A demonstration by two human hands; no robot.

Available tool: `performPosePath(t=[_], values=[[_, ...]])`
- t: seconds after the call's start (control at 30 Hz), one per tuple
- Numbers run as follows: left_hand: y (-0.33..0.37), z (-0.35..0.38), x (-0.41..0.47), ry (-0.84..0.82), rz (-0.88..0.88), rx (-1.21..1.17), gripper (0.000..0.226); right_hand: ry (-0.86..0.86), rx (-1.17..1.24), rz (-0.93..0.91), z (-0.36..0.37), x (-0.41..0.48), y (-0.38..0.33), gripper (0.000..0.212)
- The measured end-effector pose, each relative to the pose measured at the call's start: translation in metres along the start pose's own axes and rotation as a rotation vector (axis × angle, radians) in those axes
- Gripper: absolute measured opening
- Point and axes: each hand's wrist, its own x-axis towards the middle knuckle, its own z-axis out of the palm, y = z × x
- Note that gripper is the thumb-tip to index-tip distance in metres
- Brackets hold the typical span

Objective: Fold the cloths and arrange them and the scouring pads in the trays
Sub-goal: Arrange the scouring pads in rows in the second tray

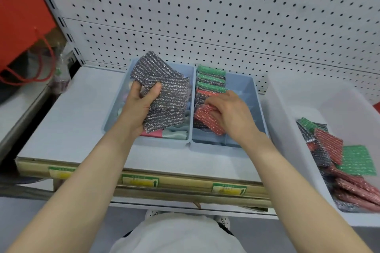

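Note:
My left hand (139, 107) grips a fan of several grey glittery scouring pads (166, 96) above the left blue tray (164, 141), which holds folded cloths (176, 130) in pink and pale green. My right hand (230, 113) pinches a red scouring pad (202, 114) in the right blue tray (244, 80), tilted against a row of green (211, 71) and red pads standing on edge. The far right part of that tray shows bare bottom.
A white bin (292, 109) at the right holds a loose heap of red, green and grey pads (339, 162). The trays sit on a pale shelf (78, 113) with a pegboard wall (226, 16) behind. A red bag (20, 26) hangs at the left.

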Motion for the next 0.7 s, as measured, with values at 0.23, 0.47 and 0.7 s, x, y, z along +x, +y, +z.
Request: performPosePath(t=[0.23,0.47,0.7], values=[[-0.004,0.002,-0.004,0.023,0.004,0.005,0.043,-0.088,0.028,-0.067,0.011,0.001,-0.001,0.043],[-0.008,0.003,-0.008,0.012,-0.014,-0.011,0.043,-0.048,-0.035,0.083,0.026,-0.015,0.004,0.067],[-0.010,0.008,-0.010,0.013,-0.007,-0.014,0.040,0.026,-0.128,0.038,0.036,-0.014,0.004,0.043]])
